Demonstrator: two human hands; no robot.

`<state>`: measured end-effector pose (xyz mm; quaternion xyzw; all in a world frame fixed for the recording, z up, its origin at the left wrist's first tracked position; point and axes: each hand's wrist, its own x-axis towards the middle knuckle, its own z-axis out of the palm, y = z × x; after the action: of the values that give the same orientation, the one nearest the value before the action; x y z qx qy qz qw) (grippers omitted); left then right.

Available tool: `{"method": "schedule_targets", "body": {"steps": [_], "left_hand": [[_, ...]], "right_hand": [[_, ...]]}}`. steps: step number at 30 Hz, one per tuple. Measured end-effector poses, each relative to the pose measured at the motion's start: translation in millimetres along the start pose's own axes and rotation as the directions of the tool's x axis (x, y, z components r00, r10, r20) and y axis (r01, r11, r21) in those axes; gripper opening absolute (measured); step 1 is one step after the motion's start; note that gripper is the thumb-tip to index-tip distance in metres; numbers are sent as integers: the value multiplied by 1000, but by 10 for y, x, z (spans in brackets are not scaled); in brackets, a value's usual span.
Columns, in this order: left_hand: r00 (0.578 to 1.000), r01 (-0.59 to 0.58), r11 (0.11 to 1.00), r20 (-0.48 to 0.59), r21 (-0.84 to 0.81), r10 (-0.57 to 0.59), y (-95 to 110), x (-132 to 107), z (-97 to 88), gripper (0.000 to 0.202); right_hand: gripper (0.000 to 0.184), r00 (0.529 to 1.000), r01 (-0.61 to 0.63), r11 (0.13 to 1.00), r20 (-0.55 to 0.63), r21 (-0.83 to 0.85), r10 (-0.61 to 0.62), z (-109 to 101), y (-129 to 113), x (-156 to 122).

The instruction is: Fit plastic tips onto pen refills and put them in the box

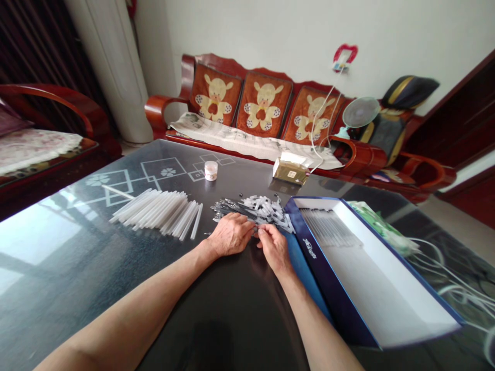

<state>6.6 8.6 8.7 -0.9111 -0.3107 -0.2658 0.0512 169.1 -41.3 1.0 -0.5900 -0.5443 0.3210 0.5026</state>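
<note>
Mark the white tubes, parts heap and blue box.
White tubes (157, 212), head view: middle of the pile.
Parts heap (268, 207), head view: its white pieces.
Blue box (328, 281), head view: outer side wall.

Mid-frame, the left hand (234, 234) hides part of the heap (266, 208), and whatever sits between it and the right hand (274, 247) is too small for me. Both forearms (154, 309) run off the bottom edge, an armchair (87, 111) off the left.

On the table (116, 263), a heap of parts (270, 207) lies between tubes (158, 210) and box (328, 275).
</note>
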Motion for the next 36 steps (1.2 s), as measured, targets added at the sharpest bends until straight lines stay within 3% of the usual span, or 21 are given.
{"method": "schedule_targets", "body": {"steps": [7, 12, 18, 22, 24, 27, 29, 31, 33, 36], "left_hand": [[1000, -13, 1000, 8, -5, 13, 5, 0, -4, 30], [1000, -10, 1000, 1, -8, 10, 1, 2, -2, 30], [1000, -26, 999, 0, -38, 26, 7, 0, -4, 29], [1000, -26, 998, -13, -62, 25, -9, -3, 9, 29], [998, -30, 999, -51, -43, 28, -13, 5, -1, 31], [980, -17, 1000, -197, -24, 12, 2, 22, -39, 32], [955, 49, 997, -288, -62, -65, 22, 24, -57, 29], [933, 173, 975, -295, -140, -208, 38, 18, -55, 36], [901, 330, 911, -206, -248, -382, 39, 11, -33, 47], [819, 489, 722, -26, -489, -573, 10, 17, 14, 51]], "right_hand": [[46, 999, -5, 996, -49, -85, 1, 32, -25, 12], [33, 998, 65, 996, -4, -64, -66, 21, 12, -4], [45, 994, 73, 982, -61, -175, -85, 39, 28, -2], [37, 996, 81, 990, -20, -115, -83, 49, 17, -13], [37, 998, 61, 996, 5, -72, -61, 50, 17, -14], [42, 998, -22, 1000, -62, -11, 21, 54, 16, -7], [46, 988, -64, 997, -136, 45, 70, 57, 11, -4], [47, 978, -73, 992, -190, 99, 91, 58, 0, -7], [46, 979, -53, 992, -189, 117, 75, 59, -11, -19], [36, 994, 46, 997, -100, 57, -40, 75, -26, -57]]}}
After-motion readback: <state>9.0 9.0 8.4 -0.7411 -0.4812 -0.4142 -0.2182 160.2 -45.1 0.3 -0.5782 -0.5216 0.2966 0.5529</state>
